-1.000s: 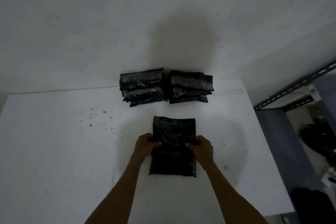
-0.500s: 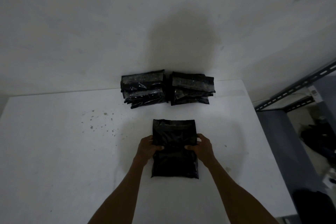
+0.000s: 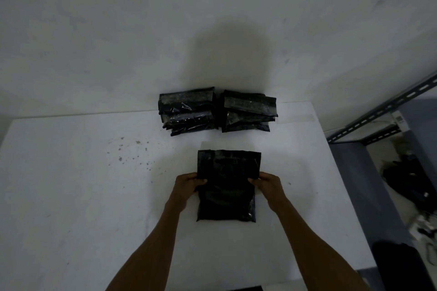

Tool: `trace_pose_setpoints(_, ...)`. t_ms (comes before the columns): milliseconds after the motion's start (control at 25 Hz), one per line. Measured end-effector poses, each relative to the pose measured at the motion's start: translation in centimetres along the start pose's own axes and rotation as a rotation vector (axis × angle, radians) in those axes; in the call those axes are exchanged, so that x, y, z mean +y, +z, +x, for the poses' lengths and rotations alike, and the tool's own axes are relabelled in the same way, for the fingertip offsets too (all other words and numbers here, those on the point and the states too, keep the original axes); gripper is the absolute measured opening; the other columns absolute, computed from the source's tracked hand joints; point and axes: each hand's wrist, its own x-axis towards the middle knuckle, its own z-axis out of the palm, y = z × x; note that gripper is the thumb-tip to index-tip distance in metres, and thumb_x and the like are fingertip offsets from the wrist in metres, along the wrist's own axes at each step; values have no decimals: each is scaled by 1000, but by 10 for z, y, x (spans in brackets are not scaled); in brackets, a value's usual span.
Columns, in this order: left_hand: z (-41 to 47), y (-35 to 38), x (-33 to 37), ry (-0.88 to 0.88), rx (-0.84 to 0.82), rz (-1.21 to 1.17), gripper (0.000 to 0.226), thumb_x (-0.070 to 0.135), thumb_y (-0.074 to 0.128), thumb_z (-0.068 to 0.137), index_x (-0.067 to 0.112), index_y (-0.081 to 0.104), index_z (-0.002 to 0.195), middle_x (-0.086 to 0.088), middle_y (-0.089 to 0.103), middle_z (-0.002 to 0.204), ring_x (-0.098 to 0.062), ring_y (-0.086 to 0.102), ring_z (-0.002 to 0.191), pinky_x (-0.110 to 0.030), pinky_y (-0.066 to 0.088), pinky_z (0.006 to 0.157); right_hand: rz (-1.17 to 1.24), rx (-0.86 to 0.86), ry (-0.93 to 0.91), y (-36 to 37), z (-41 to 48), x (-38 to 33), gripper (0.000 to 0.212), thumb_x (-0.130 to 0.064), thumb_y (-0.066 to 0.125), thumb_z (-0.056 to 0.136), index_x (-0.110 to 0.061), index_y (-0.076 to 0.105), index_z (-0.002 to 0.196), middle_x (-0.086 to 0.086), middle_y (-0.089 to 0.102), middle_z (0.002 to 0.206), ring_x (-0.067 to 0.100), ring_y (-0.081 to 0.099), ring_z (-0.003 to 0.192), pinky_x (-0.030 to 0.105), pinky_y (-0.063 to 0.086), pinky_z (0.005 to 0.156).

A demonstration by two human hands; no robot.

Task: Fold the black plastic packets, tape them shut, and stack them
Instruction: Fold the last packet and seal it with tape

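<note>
A black plastic packet (image 3: 227, 186) lies flat in the middle of the white table (image 3: 71, 196). My left hand (image 3: 188, 183) pinches its left edge, thumb on top of the plastic. My right hand (image 3: 267, 183) pinches the right edge the same way. The packet's far flap looks folded over toward me. At the back of the table, against the wall, stand two stacks of taped black packets, the left stack (image 3: 188, 111) and the right stack (image 3: 248, 111), side by side.
Dark specks (image 3: 132, 151) mark the table left of the packet. A strip of clear tape (image 3: 300, 117) lies on the table right of the stacks. A grey metal shelf frame (image 3: 383, 113) and dark clutter on the floor (image 3: 406, 177) stand beyond the table's right edge.
Both hands stay on the packet's sides, having shifted slightly toward its far half. The packet's far edge looks flatter and squarer than a second ago.
</note>
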Motion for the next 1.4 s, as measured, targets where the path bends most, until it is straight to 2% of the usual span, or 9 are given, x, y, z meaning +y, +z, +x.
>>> trace_pose_setpoints(200, -21, -25, -15, 215, -53, 354, 35, -15, 67, 80, 7, 74, 106, -15, 68, 117, -26, 65, 110, -37, 48, 102, -167, -21, -133, -23, -27, 18, 25, 10, 71, 81, 0, 74, 104, 9, 70, 110, 23, 67, 101, 22, 56, 85)
trace_pose_setpoints(320, -24, -34, -28, 288, -86, 498, 63, -25, 54, 75, 31, 80, 85, -11, 63, 129, -22, 57, 124, -27, 40, 110, -347, -40, -217, -30, -42, 34, 21, 18, 66, 80, 2, 77, 90, 7, 67, 111, 22, 63, 105, 9, 49, 84)
trace_pose_setpoints(400, -29, -34, -31, 327, -78, 572, 64, -24, 46, 73, 31, 79, 81, -9, 60, 133, -19, 54, 126, -19, 40, 106, -467, -19, -244, -32, -48, 43, 35, 21, 61, 80, -8, 80, 84, 5, 69, 109, 19, 63, 105, 13, 50, 86)
trace_pose_setpoints(520, -36, -29, -36, 362, -3, 572, 65, -24, 40, 72, 29, 77, 76, -8, 60, 131, -20, 57, 118, -35, 50, 93, -536, 45, -226, -31, -49, 51, 55, 22, 47, 74, -22, 79, 77, 2, 70, 112, 13, 63, 102, 19, 51, 85)
trace_pose_setpoints(640, -38, -19, -38, 318, 152, 444, 53, -18, 48, 79, 29, 74, 80, -5, 70, 112, -26, 64, 107, -30, 51, 86, -430, 229, -174, -22, -45, 50, 41, 8, 51, 84, -27, 72, 86, -2, 75, 93, 18, 70, 91, 43, 56, 88)
trace_pose_setpoints(760, -41, -1, -25, 158, 289, 315, 17, 25, 73, 86, 23, 66, 101, -1, 70, 95, -20, 65, 89, -25, 49, 75, -184, 336, 5, -7, -37, 37, 7, -28, 64, 90, -24, 66, 96, -3, 74, 83, 18, 70, 82, 44, 56, 87)
trace_pose_setpoints(880, -31, 12, -17, 51, 319, 341, 51, 55, 78, 74, 28, 57, 113, 1, 67, 93, -15, 62, 87, -28, 51, 83, -227, 288, 78, 4, -19, 24, 37, -52, 72, 82, -18, 71, 98, 1, 71, 93, 19, 65, 90, 36, 53, 88)
trace_pose_setpoints(1080, -20, 13, -20, 45, 424, 299, 40, 30, 81, 78, 15, 68, 113, -6, 71, 91, -15, 63, 77, -23, 51, 74, -302, 292, 120, 10, -1, 12, 39, -32, 84, 74, -12, 72, 105, 7, 69, 98, 22, 64, 92, 28, 52, 83)
trace_pose_setpoints(1400, -15, 12, -17, 29, 446, 186, 39, 35, 83, 76, 16, 67, 107, 2, 63, 88, -13, 60, 79, -25, 51, 76, -184, 341, 114, 8, 5, 25, 29, -38, 82, 76, -17, 76, 96, 5, 73, 97, 23, 67, 95, 42, 56, 90)
